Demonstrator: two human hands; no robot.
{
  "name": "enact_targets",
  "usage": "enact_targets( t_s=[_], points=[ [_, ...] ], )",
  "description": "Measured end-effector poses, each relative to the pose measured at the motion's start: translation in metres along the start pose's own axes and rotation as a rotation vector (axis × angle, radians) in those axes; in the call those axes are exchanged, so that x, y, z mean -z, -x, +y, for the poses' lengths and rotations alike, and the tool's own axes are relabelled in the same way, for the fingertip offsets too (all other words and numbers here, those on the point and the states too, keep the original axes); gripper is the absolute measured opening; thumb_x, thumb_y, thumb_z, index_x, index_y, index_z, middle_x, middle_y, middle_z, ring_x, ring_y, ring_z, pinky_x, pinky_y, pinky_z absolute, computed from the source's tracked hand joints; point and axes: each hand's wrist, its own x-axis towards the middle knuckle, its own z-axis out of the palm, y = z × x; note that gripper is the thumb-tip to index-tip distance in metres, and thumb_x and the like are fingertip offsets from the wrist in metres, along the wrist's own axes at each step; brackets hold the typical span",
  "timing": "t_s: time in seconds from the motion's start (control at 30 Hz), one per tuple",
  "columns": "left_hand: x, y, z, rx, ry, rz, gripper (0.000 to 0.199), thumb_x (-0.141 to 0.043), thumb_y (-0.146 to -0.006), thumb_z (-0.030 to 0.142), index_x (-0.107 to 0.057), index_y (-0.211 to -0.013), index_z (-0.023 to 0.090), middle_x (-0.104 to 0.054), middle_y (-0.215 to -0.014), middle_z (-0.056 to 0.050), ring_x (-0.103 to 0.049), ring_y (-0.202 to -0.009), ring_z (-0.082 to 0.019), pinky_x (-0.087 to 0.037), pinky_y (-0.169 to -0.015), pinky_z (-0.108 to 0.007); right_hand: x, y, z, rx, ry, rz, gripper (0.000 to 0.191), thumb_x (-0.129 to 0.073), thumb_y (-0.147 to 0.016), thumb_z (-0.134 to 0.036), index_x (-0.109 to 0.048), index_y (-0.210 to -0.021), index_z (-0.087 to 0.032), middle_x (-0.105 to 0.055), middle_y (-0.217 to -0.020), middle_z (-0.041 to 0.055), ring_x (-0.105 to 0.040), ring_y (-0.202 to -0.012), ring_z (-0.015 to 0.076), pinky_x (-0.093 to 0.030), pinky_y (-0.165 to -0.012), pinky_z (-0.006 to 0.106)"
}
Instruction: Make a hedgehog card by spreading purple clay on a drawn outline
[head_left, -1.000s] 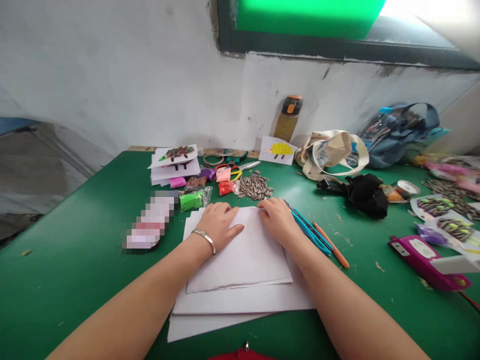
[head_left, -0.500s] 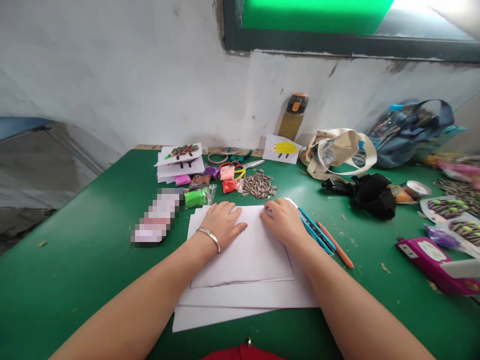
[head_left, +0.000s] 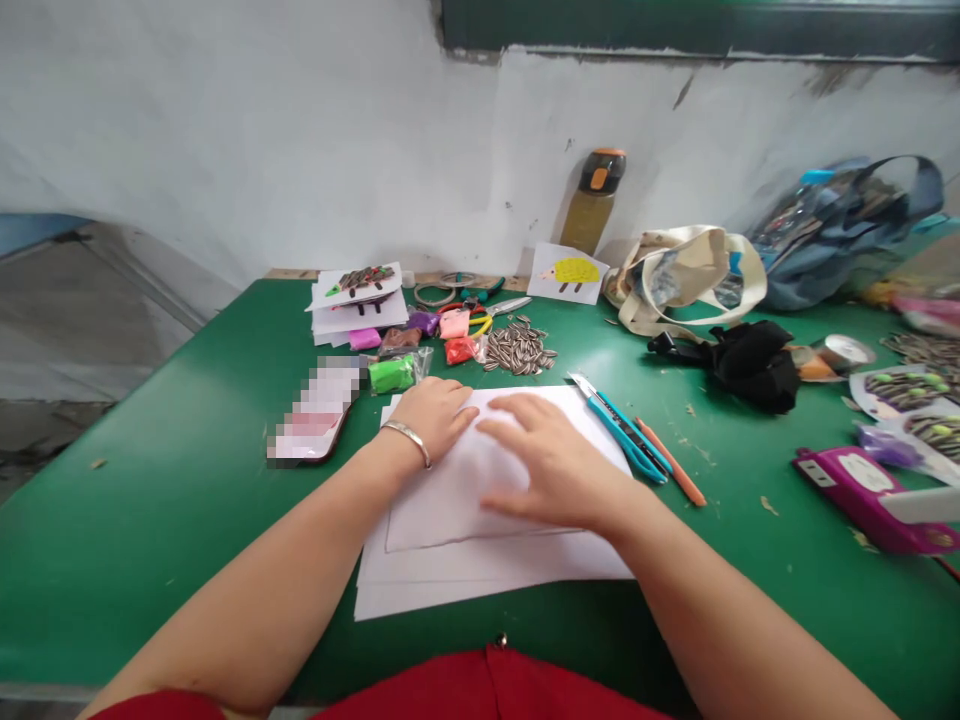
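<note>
My left hand [head_left: 431, 420], with a silver bangle [head_left: 406, 442] on the wrist, rests flat on a stack of white paper sheets [head_left: 442, 510] near the far left corner. My right hand [head_left: 555, 475] lies on the same top sheet, fingers spread, holding nothing. Both palms press down and hide the middle of the sheet. Lower sheets [head_left: 420, 596] stick out toward me. Just right of the paper lies a blue utility knife [head_left: 628, 440], with an orange pencil [head_left: 671, 476] beside it.
The stack sits on a green table [head_left: 150, 520]. A blurred phone [head_left: 315, 415], green clay packet [head_left: 393, 375], sunflower seeds [head_left: 517, 347], and scissors [head_left: 499, 314] lie beyond. A black cloth [head_left: 757, 368], canvas bag [head_left: 686, 275], and purple case [head_left: 862, 498] lie right.
My right hand has slid toward me and left, its fingers now spread on the sheet. The top sheet's far right corner now reaches near the knife. The view has tilted further down.
</note>
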Motion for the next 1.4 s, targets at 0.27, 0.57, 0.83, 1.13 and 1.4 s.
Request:
enact_targets(
  t_s=[0.27, 0.57, 0.83, 1.13, 1.4],
  points=[
    [-0.003, 0.0, -0.007, 0.036, 0.025, 0.016, 0.027, -0.041, -0.096, 0.028, -0.065, -0.096, 0.015, -0.068, -0.096, -0.008, -0.059, -0.088, -0.023, -0.04, -0.082, -0.036, -0.015, -0.003, -0.067, 0.377, 0.041, -0.261, 0.027, -0.062, -0.079, -0.043, -0.055, -0.092, -0.02, -0.055, -0.093, 0.0044, -0.045, -0.086, 0.022, -0.034, -0.074, 0.037],
    [-0.003, -0.003, -0.009, 0.039, 0.022, 0.025, 0.03, -0.04, -0.096, 0.029, -0.067, -0.095, 0.015, -0.068, -0.096, -0.009, -0.059, -0.087, -0.023, -0.04, -0.081, -0.036, -0.038, -0.007, -0.061, 0.242, 0.107, -0.132, 0.017, -0.051, -0.086, -0.036, -0.054, -0.09, -0.019, -0.054, -0.091, 0.0055, -0.043, -0.085, 0.0225, -0.03, -0.072, 0.039],
    [-0.005, 0.0, -0.009, -0.012, 0.028, 0.046, 0.027, -0.044, -0.095, 0.033, -0.065, -0.094, 0.015, -0.065, -0.094, -0.01, -0.058, -0.088, -0.024, -0.041, -0.082, -0.037, -0.036, -0.006, -0.053, 0.183, -0.002, -0.173, 0.04, -0.058, -0.082, -0.058, -0.059, -0.093, -0.019, -0.061, -0.094, 0.0066, -0.048, -0.089, 0.0236, -0.034, -0.079, 0.038],
    [-0.006, 0.001, -0.007, -0.011, 0.038, 0.043, 0.028, -0.045, -0.094, 0.038, -0.063, -0.089, 0.017, -0.062, -0.093, -0.009, -0.055, -0.091, -0.024, -0.041, -0.083, -0.038, -0.015, -0.005, 0.028, -0.38, 0.199, 0.059, 0.04, -0.056, -0.087, -0.04, -0.06, -0.118, -0.015, -0.062, -0.113, 0.0146, -0.048, -0.109, 0.0319, -0.035, -0.093, 0.042],
    [-0.008, 0.002, 0.001, -0.038, 0.052, 0.056, 0.03, -0.046, -0.094, 0.042, -0.063, -0.093, 0.017, -0.061, -0.099, -0.012, -0.051, -0.101, -0.028, -0.038, -0.086, -0.042, -0.029, -0.007, 0.05, -0.485, 0.234, -0.005, 0.023, -0.049, -0.09, -0.033, -0.065, -0.096, -0.018, -0.062, -0.102, 0.0128, -0.05, -0.099, 0.0283, -0.035, -0.087, 0.037]
  ],
)
